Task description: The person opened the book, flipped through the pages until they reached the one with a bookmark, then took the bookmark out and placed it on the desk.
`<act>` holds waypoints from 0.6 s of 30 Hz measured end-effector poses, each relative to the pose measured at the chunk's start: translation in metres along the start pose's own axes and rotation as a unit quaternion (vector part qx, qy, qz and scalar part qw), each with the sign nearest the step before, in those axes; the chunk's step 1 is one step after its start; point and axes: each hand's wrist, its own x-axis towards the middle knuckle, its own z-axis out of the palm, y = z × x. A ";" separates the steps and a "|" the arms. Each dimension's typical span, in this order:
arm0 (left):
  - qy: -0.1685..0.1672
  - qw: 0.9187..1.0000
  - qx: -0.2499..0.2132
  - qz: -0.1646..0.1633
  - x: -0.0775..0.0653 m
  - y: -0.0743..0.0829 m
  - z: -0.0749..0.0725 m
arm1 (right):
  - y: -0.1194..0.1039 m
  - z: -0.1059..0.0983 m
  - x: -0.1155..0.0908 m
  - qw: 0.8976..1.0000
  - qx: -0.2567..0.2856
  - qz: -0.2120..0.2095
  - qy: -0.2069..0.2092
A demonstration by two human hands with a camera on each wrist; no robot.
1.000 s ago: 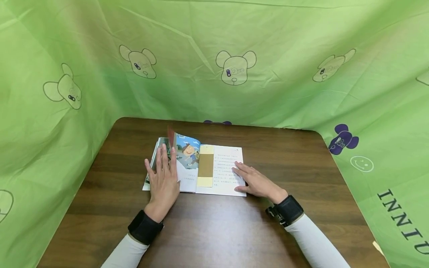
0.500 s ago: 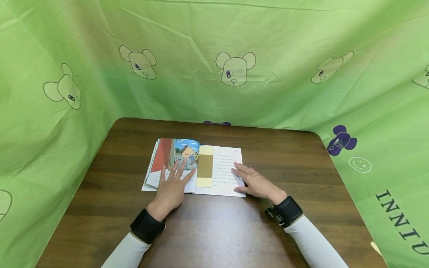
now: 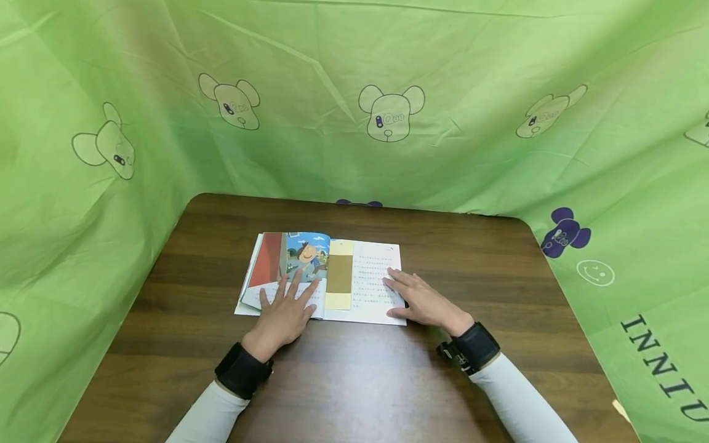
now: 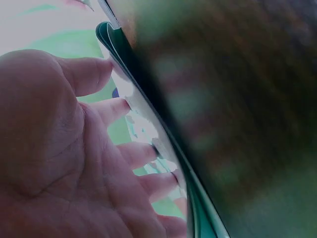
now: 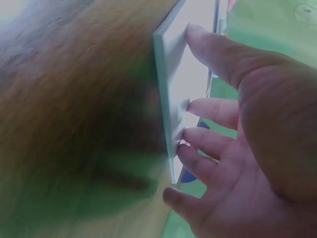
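Observation:
An open picture book [image 3: 371, 311] lies on the table, its left page showing a cartoon figure under a blue sky beside a red area. Its right page carries lines of print, with a yellow and brown strip [image 3: 340, 274] along the fold. My left hand [image 3: 280, 320], fingers spread, rests its fingertips on the lower left page; the left wrist view shows the fingertips touching the paper and the pages bowed at the edge. Over the right page's outer edge lies my right hand [image 3: 423, 299], and its fingertips [image 5: 195, 32] touch the page in the right wrist view.
The brown wooden table [image 3: 354, 387] extends around the book on every side. Behind and beside it hangs a green cloth [image 3: 310, 141] printed with bear heads. A small pale object [image 3: 621, 410] sits at the table's right edge.
My left hand has swept right and down from the left page's edge, and the raised leaf now lies flatter, its red part showing. My right hand has stayed in place.

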 end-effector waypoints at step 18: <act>-0.012 1.000 -0.009 -0.010 0.002 0.002 0.000 | -0.018 -0.010 0.055 0.869 0.431 0.240 0.037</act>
